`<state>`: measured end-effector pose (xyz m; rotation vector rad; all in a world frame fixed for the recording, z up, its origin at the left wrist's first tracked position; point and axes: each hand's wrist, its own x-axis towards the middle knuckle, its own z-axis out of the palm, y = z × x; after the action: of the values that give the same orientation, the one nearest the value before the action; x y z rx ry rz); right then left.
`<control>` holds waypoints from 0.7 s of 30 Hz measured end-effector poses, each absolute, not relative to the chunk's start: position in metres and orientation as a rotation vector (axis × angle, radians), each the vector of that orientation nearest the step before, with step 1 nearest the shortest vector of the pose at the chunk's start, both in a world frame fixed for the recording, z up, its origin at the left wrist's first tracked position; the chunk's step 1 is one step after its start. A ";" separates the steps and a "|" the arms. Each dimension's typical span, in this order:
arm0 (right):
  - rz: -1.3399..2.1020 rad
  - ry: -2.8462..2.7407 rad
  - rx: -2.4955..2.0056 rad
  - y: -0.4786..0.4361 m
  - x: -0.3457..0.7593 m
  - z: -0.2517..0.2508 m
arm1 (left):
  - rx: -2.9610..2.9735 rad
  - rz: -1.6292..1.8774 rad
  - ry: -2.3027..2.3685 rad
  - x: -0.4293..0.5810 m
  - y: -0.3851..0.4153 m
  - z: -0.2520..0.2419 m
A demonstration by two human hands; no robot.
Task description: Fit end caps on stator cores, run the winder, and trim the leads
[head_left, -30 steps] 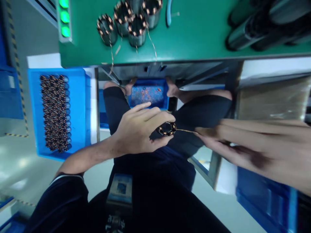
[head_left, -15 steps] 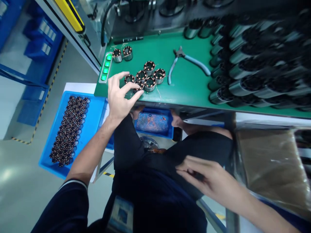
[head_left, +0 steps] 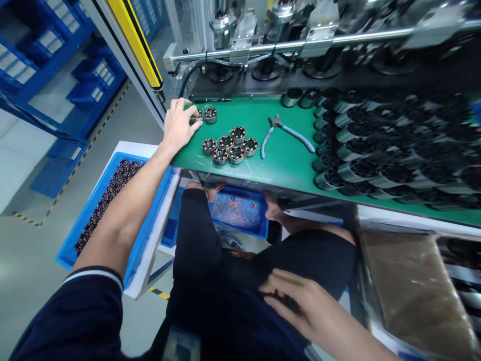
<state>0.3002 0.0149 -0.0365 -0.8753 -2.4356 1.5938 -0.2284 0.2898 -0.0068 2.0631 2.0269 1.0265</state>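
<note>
At the back left of the green bench, my left hand (head_left: 179, 123) has its thumb and fingers closed around a copper-wound motor stator (head_left: 197, 116), which they partly cover. A second stator (head_left: 211, 116) stands just right of it. Nearer the front edge, several more stators (head_left: 226, 143) stand in a tight cluster, thin loose wire ends sticking out. My right hand (head_left: 291, 301) hovers over my lap, fingers curled and pressed together; whatever may be in them is hidden. Blue-handled cutting pliers (head_left: 289, 133) lie open to the right of the cluster.
Rows of dark-topped metal cylinders (head_left: 361, 145) fill the bench's right side. Machine fixtures and a rail (head_left: 293, 47) run along the back. A blue tray (head_left: 145, 235) of stators stands at left. Below the bench sits a blue bin (head_left: 240, 213) with copper scraps. A pen (head_left: 214, 100) lies behind.
My left hand has left the front cluster and moved back and left to a stator of the rear pair. The view has tilted up. My right hand stays over my lap.
</note>
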 end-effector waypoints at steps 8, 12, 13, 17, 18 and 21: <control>1.237 -1.858 -1.107 0.023 0.286 0.016 | 2.068 1.413 1.202 -0.113 0.139 0.052; 1.614 -1.417 -0.915 0.041 0.250 0.036 | 2.075 1.017 0.865 -0.047 0.071 0.069; 1.709 -1.363 -0.873 0.044 0.243 0.037 | 2.056 0.973 0.886 -0.040 0.063 0.065; 1.887 -1.301 -1.000 0.049 0.233 0.040 | 2.303 1.060 0.923 -0.039 0.046 0.036; 1.900 -1.283 -1.033 0.049 0.234 0.040 | 2.425 1.123 0.871 -0.042 0.043 0.031; 1.932 -1.215 -1.035 0.047 0.240 0.035 | 2.547 1.214 0.927 -0.052 0.032 0.026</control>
<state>0.2398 0.0468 0.0346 -1.0350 -1.2153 1.9322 -0.0518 0.0323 0.0258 2.5473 0.9272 1.2145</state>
